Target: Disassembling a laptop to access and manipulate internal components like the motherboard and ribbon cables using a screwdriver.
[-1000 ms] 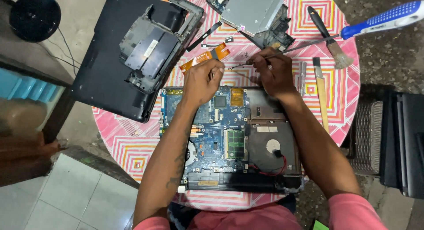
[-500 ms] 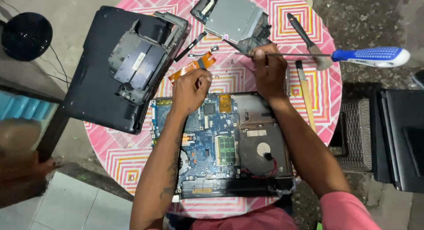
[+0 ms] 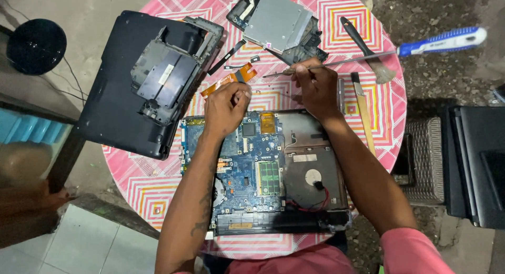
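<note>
A round desk covered with a pink cloth of concentric-square pattern is seen from above.

A black plastic laptop shell, turned underside up, is laid on the desk's left part, overhanging its edge.

An opened laptop base with a blue circuit board is placed at the near middle of the desk; a green memory module and a red-and-black wire pair are visible on it.

A flat grey metal drive unit is set at the far edge of the desk.

A long screwdriver with a blue-and-white handle is held by the right hand; its thin shaft runs leftwards through the fingers, and the handle juts out past the desk's right rim. The right grip is closed round the shaft.

A black-handled brush is laid under the shaft, and a pale wooden stick is laid just beside the right wrist.

The left hand is rested at the far edge of the circuit board, fingers curled and pinched together; whether anything is held in this grip cannot be told.

An orange flat ribbon cable is laid just beyond the left fingertips.
</note>
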